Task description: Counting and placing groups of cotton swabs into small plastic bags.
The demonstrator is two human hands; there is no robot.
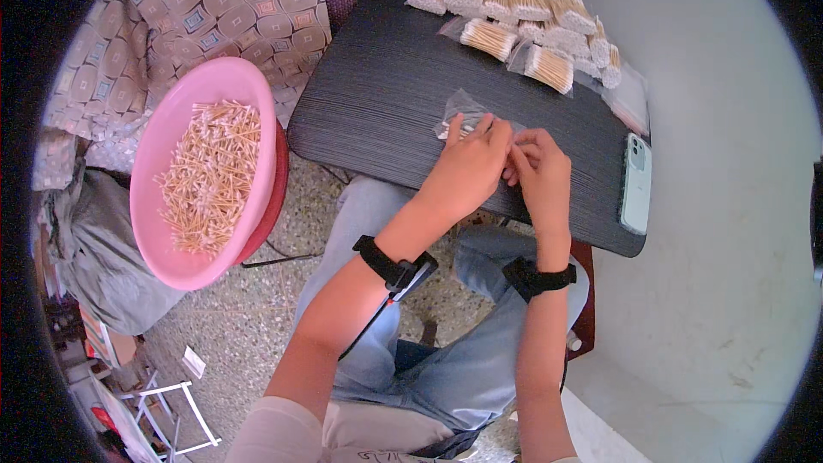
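A small clear plastic bag (464, 104) lies near the front edge of the dark table, with white swab tips showing inside it. Over its near part is my left hand (473, 157), fingers bent and closed on the bag. My right hand (545, 173) meets it from the right, its fingertips pinched together beside the left fingers. Whatever sits between the right fingertips is too small and covered to make out. Both wrists wear black straps.
Filled bags of cotton swabs (549, 67) are piled at the table's (369, 77) far right. Flat clear bags (628, 96) and a pale green phone (635, 184) lie along the right edge, by the wall. A pink basin (147, 197) of loose cotton swabs (214, 173) stands left on a red stool.
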